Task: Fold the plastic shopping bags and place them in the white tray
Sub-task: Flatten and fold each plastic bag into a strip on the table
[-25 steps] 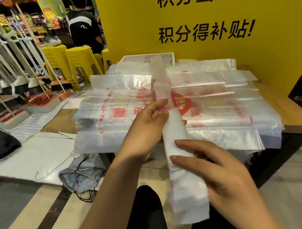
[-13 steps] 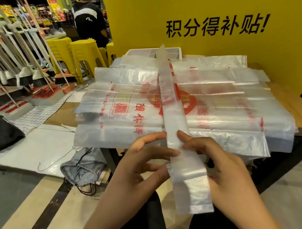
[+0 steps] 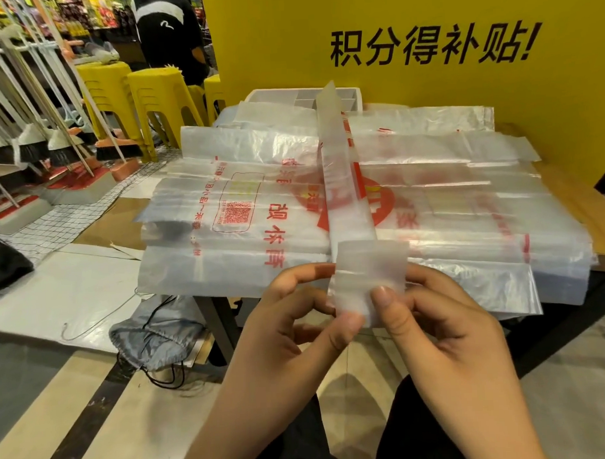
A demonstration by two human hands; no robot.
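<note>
Both the left hand [image 3: 297, 318] and right hand [image 3: 434, 314] pinch the folded-over near end of a long bag strip [image 3: 344, 193], which rises away over the bag stack [image 3: 227, 266].

Yellow wall [image 3: 424, 26], yellow stools [image 3: 152, 87], brooms [image 3: 61, 148], tiled floor [image 3: 575, 408]

Both forearms are bare, with no sleeve, watch or bracelet in sight. The left hand [image 3: 297, 327] and right hand [image 3: 445, 330] wear no gloves and no rings. The fingernails are short and unpainted. Below the arms, the lap shows dark, plain trousers [image 3: 301, 442], close to black.
</note>
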